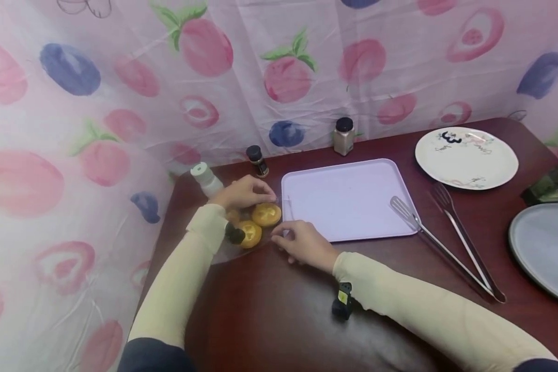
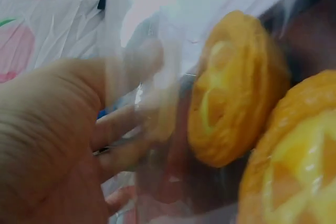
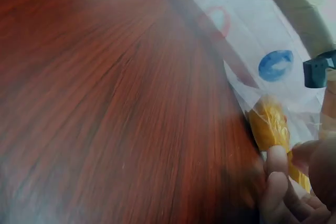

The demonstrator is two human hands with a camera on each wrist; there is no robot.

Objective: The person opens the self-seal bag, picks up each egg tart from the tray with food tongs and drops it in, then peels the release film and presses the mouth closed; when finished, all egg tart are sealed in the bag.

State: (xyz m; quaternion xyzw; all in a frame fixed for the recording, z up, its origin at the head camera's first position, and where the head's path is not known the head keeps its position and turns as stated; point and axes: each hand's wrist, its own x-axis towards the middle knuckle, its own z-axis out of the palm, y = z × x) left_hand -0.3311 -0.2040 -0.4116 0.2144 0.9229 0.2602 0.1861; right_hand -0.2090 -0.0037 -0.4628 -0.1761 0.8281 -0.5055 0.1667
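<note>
A clear plastic bag [image 1: 224, 253] with yellow tarts inside lies at the table's left. Two tarts show plainly in the head view, a farther tart [image 1: 266, 214] and a nearer tart [image 1: 250, 235]. My left hand [image 1: 244, 192] reaches over the bag and pinches its far edge by the tray. At the near side of the opening, my right hand [image 1: 305, 243] holds the bag between thumb and fingers. The left wrist view shows the film [image 2: 152, 17] across my left fingers, close to a ridged tart [image 2: 228, 98]. In the right wrist view, a tart [image 3: 269, 124] sits just beyond my right fingers.
A lilac tray [image 1: 349, 201] lies right of the bag, metal tongs [image 1: 455, 248] resting over its corner. Behind stand a white bottle [image 1: 206, 178], a small spice jar [image 1: 258, 161] and another black-capped jar [image 1: 343, 137]. Right are a white plate [image 1: 465, 160] and grey plate [image 1: 548, 248].
</note>
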